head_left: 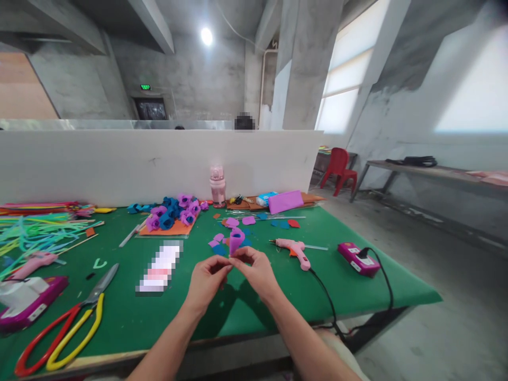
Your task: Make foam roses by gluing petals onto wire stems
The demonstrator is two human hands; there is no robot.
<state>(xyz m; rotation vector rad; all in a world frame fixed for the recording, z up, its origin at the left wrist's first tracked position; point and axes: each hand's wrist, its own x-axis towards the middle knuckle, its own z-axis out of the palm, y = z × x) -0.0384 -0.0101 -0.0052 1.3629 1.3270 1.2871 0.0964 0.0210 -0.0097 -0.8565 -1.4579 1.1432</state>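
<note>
Between my hands, above the green table, stands a small purple paper flower (236, 241) with a dark blue centre. My left hand (208, 280) pinches at its base from the left, fingertips together. From the other side my right hand (254, 269) grips the same base between thumb and fingers. The spot where the fingertips meet is partly hidden. Loose purple and blue paper petals (248, 220) lie just beyond the flower. To the right of my hands rests a pink glue gun (292, 248) with a clear glue stick in its back.
Purple and blue flowers (170, 211) are heaped at the back left. Large scissors (91, 304) lie at the left front, near a power strip (37, 307). Another power strip (358, 259) sits at right, with a cable over the table edge. A pink bottle (218, 186) stands by the white partition (159, 164).
</note>
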